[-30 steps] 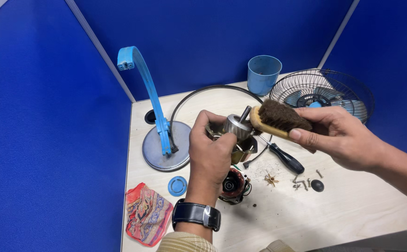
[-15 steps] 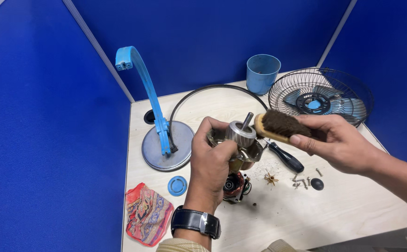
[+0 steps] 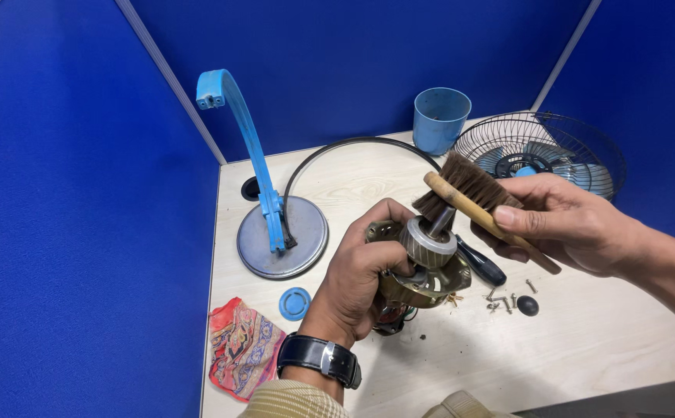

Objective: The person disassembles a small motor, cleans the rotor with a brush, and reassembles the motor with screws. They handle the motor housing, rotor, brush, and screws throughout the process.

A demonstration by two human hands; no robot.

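**Brushing a Fan Motor**

The left hand (image 3: 361, 271) is wrapped tight around a round metal fan motor (image 3: 423, 267), held up above the pale wood table (image 3: 585, 348). The motor is shiny on top, with a thin rod sticking up. The right hand (image 3: 570, 220) pinches a wooden brush (image 3: 469, 193) with stiff brown bristles that touch the rod. Small screws (image 3: 500, 298) lie just beside, under the right hand. A blue cup (image 3: 440, 118) and a wire fan cage (image 3: 543, 151) sit near the back edge.
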